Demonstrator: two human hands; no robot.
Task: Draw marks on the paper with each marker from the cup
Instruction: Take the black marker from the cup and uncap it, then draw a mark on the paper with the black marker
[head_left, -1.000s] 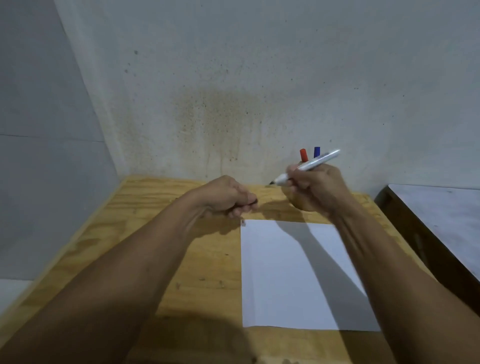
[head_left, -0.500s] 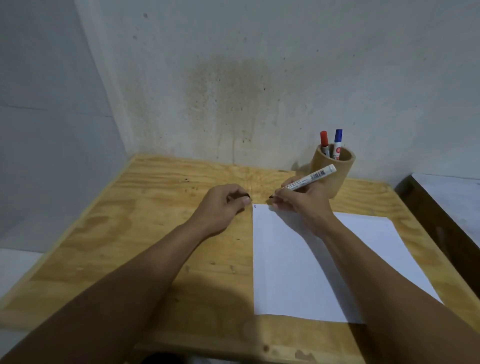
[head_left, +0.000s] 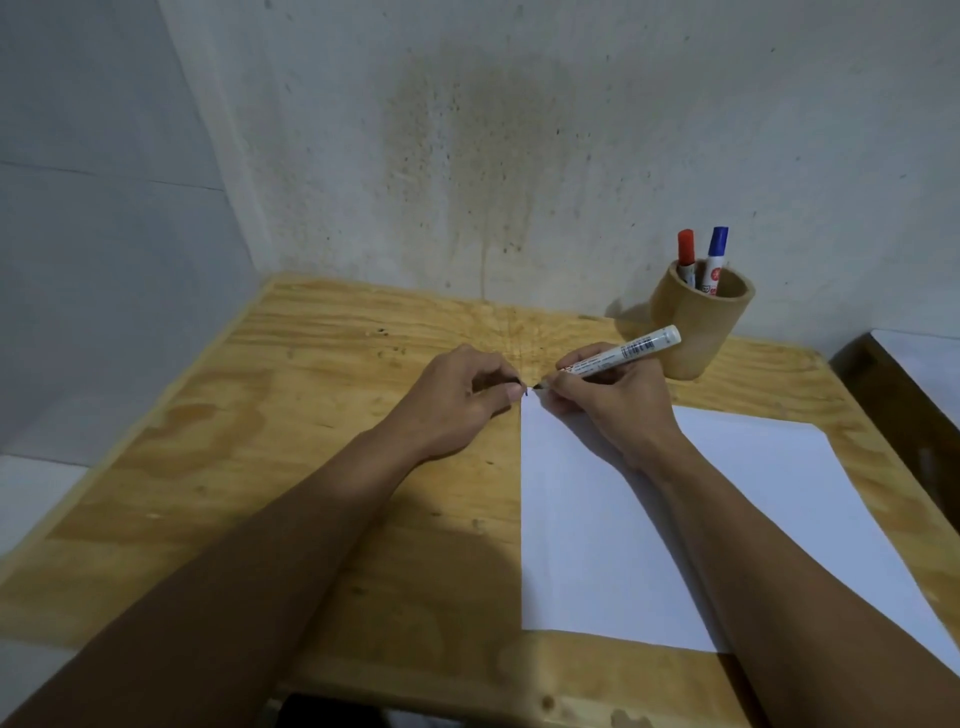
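On plywood table (head_left: 260, 467) by stained wall (head_left: 493, 156), right hand (head_left: 613, 400) gripping white marker (head_left: 618, 353); left hand (head_left: 457, 400) pinching dark cap.

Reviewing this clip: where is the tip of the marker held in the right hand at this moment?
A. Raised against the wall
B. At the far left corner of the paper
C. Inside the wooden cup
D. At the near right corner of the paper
B: the right hand holds the uncapped marker with its tip down at the far left corner of the paper, beside the left hand.
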